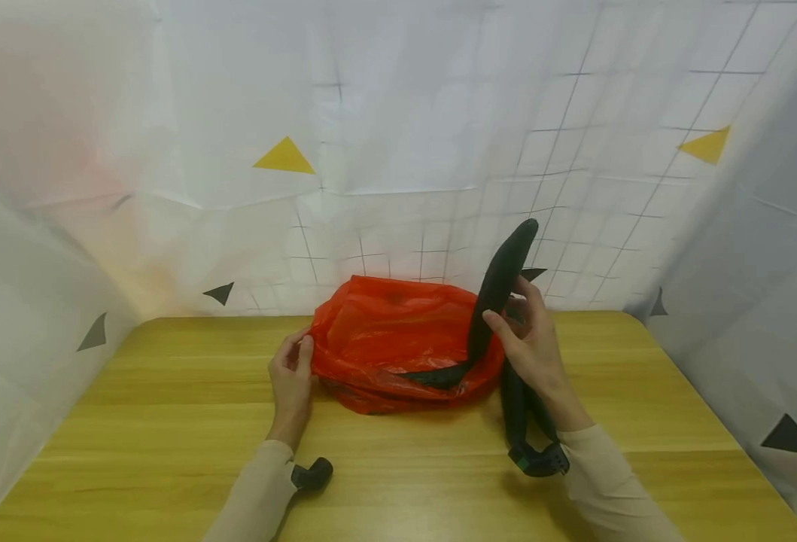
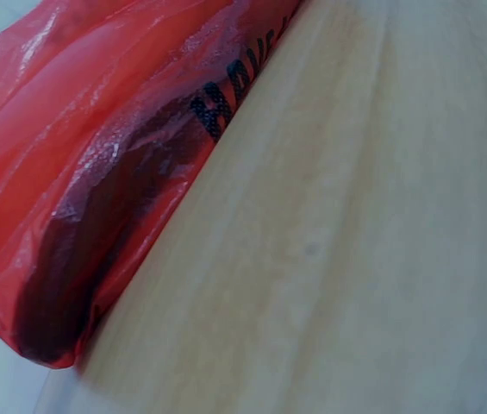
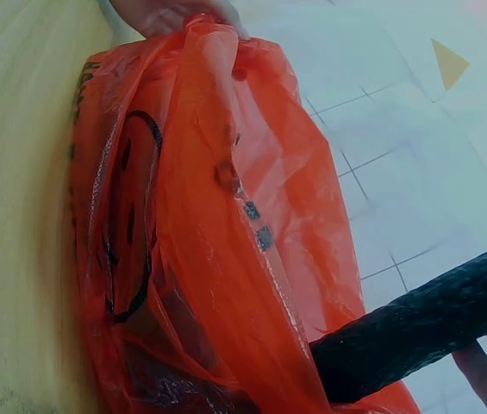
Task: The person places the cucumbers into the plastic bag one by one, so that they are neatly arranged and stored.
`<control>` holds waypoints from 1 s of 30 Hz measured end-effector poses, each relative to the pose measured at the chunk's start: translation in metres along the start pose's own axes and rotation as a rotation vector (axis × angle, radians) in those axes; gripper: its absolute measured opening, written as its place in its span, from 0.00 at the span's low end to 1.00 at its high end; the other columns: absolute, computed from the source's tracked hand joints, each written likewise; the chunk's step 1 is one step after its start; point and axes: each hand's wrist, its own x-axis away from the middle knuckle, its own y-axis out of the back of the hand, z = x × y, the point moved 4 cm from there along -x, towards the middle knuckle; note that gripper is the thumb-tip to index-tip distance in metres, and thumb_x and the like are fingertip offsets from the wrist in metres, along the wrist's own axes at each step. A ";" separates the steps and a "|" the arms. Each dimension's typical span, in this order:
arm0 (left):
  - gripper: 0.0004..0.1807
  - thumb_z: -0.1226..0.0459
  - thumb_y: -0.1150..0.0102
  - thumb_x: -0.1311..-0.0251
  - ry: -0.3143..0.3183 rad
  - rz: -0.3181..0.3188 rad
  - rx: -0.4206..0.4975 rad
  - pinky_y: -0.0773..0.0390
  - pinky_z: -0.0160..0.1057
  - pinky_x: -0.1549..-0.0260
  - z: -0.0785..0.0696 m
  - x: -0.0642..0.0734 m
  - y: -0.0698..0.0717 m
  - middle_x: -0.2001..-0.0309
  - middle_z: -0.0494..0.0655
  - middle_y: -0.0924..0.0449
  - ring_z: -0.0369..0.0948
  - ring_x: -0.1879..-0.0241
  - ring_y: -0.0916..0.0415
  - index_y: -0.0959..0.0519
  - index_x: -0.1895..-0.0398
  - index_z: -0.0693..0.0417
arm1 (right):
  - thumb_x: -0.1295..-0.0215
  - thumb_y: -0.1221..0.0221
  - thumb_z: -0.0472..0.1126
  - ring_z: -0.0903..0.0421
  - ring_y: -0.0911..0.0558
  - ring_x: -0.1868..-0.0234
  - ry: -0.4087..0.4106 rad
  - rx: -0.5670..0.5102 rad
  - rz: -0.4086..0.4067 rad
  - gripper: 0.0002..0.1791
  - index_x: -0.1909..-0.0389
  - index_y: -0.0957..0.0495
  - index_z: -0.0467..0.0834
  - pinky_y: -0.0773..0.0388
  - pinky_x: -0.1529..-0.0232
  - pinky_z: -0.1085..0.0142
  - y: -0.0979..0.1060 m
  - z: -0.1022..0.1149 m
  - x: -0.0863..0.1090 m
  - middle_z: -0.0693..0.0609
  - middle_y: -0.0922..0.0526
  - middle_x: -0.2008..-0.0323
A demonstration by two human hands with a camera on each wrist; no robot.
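A long dark-green cucumber [image 1: 504, 267] tilts upward in my right hand [image 1: 533, 339], gripped between thumb and fingers. Its lower end is inside the mouth of a red plastic bag [image 1: 378, 388], at the bag's right side. My left hand [image 1: 293, 384] pinches the bag's left rim. Another cucumber [image 1: 439, 376] lies in the bag, partly hidden by the plastic; through the bag wall in the left wrist view a dark long shape [image 2: 96, 233] shows. In the right wrist view, the held cucumber [image 3: 415, 319] crosses the bag's edge, with fingertips [image 3: 484, 375] beneath it.
Beside the bag, under my right wrist, lie dark-green cucumbers [image 1: 513, 406], partly covered by the hand. The wooden table [image 1: 642, 391] meets white sheeting [image 1: 398, 150] marked with grid lines and triangles at the back and sides. Each wrist wears a black camera [image 1: 540, 459].
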 end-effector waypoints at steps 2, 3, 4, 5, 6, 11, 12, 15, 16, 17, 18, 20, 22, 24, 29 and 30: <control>0.17 0.63 0.46 0.34 0.004 0.006 0.011 0.23 0.24 0.55 0.001 0.000 0.000 0.57 0.37 0.21 0.34 0.57 0.26 0.24 0.48 0.65 | 0.41 0.39 0.29 0.60 0.22 0.51 0.002 0.013 0.010 0.35 0.33 0.39 0.48 0.23 0.51 0.75 -0.001 0.000 0.001 0.49 0.28 0.46; 0.17 0.63 0.46 0.35 0.004 0.007 0.015 0.23 0.24 0.55 0.001 0.000 0.000 0.57 0.37 0.21 0.34 0.57 0.26 0.24 0.48 0.65 | 0.41 0.39 0.29 0.60 0.22 0.51 0.002 0.020 0.016 0.35 0.33 0.39 0.48 0.23 0.51 0.75 -0.001 0.000 0.001 0.48 0.28 0.46; 0.17 0.62 0.46 0.35 0.005 0.009 0.019 0.23 0.24 0.55 0.001 0.000 0.000 0.56 0.37 0.21 0.34 0.57 0.26 0.24 0.47 0.65 | 0.41 0.39 0.30 0.60 0.22 0.51 0.006 0.032 0.022 0.35 0.33 0.38 0.48 0.23 0.51 0.75 -0.002 0.000 0.001 0.47 0.28 0.45; 0.17 0.62 0.46 0.35 0.006 0.010 0.023 0.23 0.24 0.55 0.001 0.000 0.000 0.56 0.37 0.21 0.34 0.57 0.26 0.24 0.47 0.65 | 0.41 0.39 0.30 0.60 0.22 0.51 0.009 0.044 0.028 0.35 0.33 0.38 0.48 0.23 0.51 0.75 -0.003 0.001 0.001 0.47 0.29 0.45; 0.17 0.62 0.46 0.35 0.009 0.011 0.026 0.23 0.24 0.55 0.002 -0.001 0.000 0.56 0.37 0.21 0.35 0.57 0.26 0.24 0.47 0.65 | 0.41 0.39 0.30 0.60 0.23 0.50 0.017 0.060 0.034 0.35 0.33 0.38 0.49 0.23 0.51 0.75 -0.003 0.002 0.001 0.47 0.29 0.44; 0.17 0.60 0.46 0.35 0.007 0.008 0.030 0.23 0.25 0.55 0.013 -0.004 0.002 0.56 0.40 0.21 0.37 0.56 0.26 0.23 0.48 0.61 | 0.42 0.40 0.26 0.61 0.23 0.51 0.066 0.158 0.062 0.34 0.34 0.38 0.40 0.21 0.52 0.71 -0.010 0.028 0.003 0.41 0.28 0.43; 0.17 0.59 0.45 0.35 0.009 0.007 0.029 0.23 0.25 0.54 0.017 -0.005 0.002 0.56 0.40 0.21 0.37 0.56 0.26 0.22 0.48 0.60 | 0.43 0.40 0.26 0.63 0.23 0.51 0.076 0.176 0.068 0.34 0.35 0.38 0.38 0.20 0.53 0.68 -0.011 0.034 0.003 0.40 0.28 0.43; 0.17 0.58 0.45 0.36 0.016 0.010 0.036 0.23 0.25 0.54 0.022 -0.006 0.004 0.55 0.41 0.21 0.37 0.56 0.26 0.22 0.48 0.58 | 0.44 0.39 0.25 0.68 0.24 0.51 0.102 0.219 0.082 0.34 0.35 0.39 0.34 0.19 0.53 0.57 -0.014 0.043 0.004 0.38 0.28 0.45; 0.17 0.59 0.46 0.35 0.021 0.012 0.032 0.23 0.25 0.54 0.019 -0.005 0.003 0.55 0.41 0.21 0.37 0.56 0.26 0.23 0.48 0.59 | 0.45 0.39 0.25 0.68 0.24 0.51 0.114 0.230 0.084 0.35 0.35 0.39 0.34 0.20 0.54 0.54 -0.014 0.045 0.004 0.38 0.28 0.45; 0.17 0.60 0.46 0.35 0.020 0.014 0.029 0.23 0.25 0.54 0.016 -0.005 0.003 0.55 0.40 0.21 0.37 0.56 0.26 0.23 0.48 0.60 | 0.45 0.38 0.24 0.67 0.24 0.50 0.122 0.233 0.088 0.35 0.35 0.39 0.33 0.20 0.55 0.51 -0.015 0.045 0.004 0.37 0.28 0.45; 0.17 0.61 0.46 0.35 0.022 0.017 0.028 0.23 0.25 0.55 0.013 -0.004 0.002 0.56 0.39 0.22 0.36 0.56 0.26 0.23 0.47 0.61 | 0.46 0.38 0.24 0.65 0.23 0.50 0.134 0.237 0.091 0.35 0.35 0.39 0.32 0.21 0.55 0.50 -0.015 0.044 0.004 0.37 0.28 0.46; 0.17 0.62 0.47 0.34 0.020 0.020 0.027 0.23 0.25 0.56 0.007 -0.002 0.001 0.57 0.39 0.22 0.36 0.57 0.26 0.24 0.47 0.64 | 0.47 0.38 0.23 0.57 0.22 0.50 0.157 0.243 0.095 0.36 0.35 0.39 0.32 0.21 0.56 0.51 -0.016 0.041 0.004 0.36 0.28 0.46; 0.17 0.62 0.47 0.34 0.017 0.019 0.020 0.23 0.24 0.56 0.004 -0.001 0.001 0.57 0.38 0.22 0.35 0.58 0.26 0.24 0.47 0.64 | 0.48 0.37 0.23 0.50 0.21 0.50 0.178 0.241 0.100 0.37 0.35 0.38 0.34 0.20 0.57 0.52 -0.017 0.034 0.003 0.37 0.28 0.46; 0.17 0.62 0.47 0.34 0.015 0.019 0.021 0.22 0.25 0.56 0.003 -0.001 0.001 0.57 0.38 0.22 0.35 0.58 0.26 0.24 0.47 0.64 | 0.49 0.36 0.23 0.46 0.21 0.51 0.200 0.248 0.106 0.38 0.35 0.37 0.36 0.20 0.56 0.55 -0.017 0.026 0.003 0.38 0.27 0.46; 0.18 0.62 0.46 0.35 0.015 0.018 0.028 0.22 0.25 0.57 0.003 -0.001 0.001 0.58 0.38 0.22 0.34 0.59 0.26 0.24 0.47 0.65 | 0.50 0.35 0.25 0.51 0.22 0.52 0.266 0.263 0.140 0.39 0.35 0.35 0.40 0.20 0.53 0.68 -0.019 0.016 0.003 0.42 0.26 0.49; 0.18 0.62 0.46 0.35 0.017 0.019 0.031 0.22 0.25 0.58 0.003 -0.001 0.001 0.59 0.38 0.22 0.34 0.59 0.26 0.24 0.48 0.65 | 0.50 0.35 0.25 0.51 0.23 0.51 0.273 0.256 0.150 0.39 0.35 0.35 0.41 0.20 0.53 0.69 -0.020 0.015 0.003 0.43 0.26 0.49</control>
